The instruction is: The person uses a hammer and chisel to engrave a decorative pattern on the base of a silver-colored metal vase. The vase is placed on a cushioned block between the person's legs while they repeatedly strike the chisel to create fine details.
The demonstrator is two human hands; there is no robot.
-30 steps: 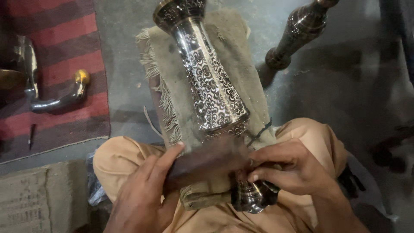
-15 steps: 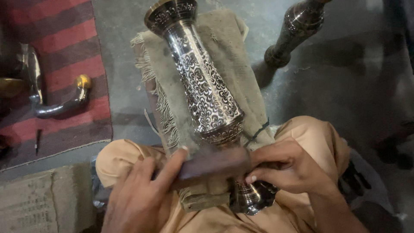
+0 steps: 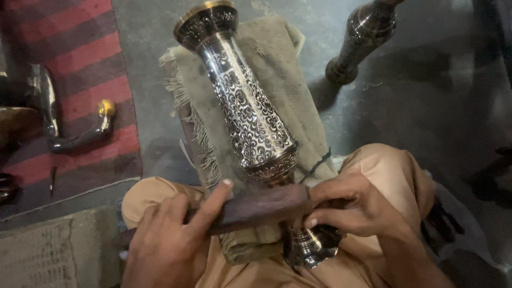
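A tall engraved metal vase [image 3: 242, 104] lies lengthwise on a frayed burlap cloth [image 3: 288, 80] over my lap, its wide mouth pointing away and its foot [image 3: 309, 248] near my body. Across the vase's narrow neck sits a dark wooden block [image 3: 256, 208]. My left hand [image 3: 170, 242] grips the block's left end with the forefinger stretched along its top. My right hand [image 3: 357, 205] holds the right end, fingers curled over it. My tan trousers show under the cloth.
A second dark metal vase [image 3: 362, 37] stands on the grey floor at the upper right. On a red striped rug [image 3: 69, 69] at the left lie a curved metal piece with a brass tip [image 3: 88, 130] and other dark metal items. A grey mat [image 3: 53, 250] lies at lower left.
The block has slid slightly across the vase's neck between my hands. The view has shifted a little; the vase stays on the cloth.
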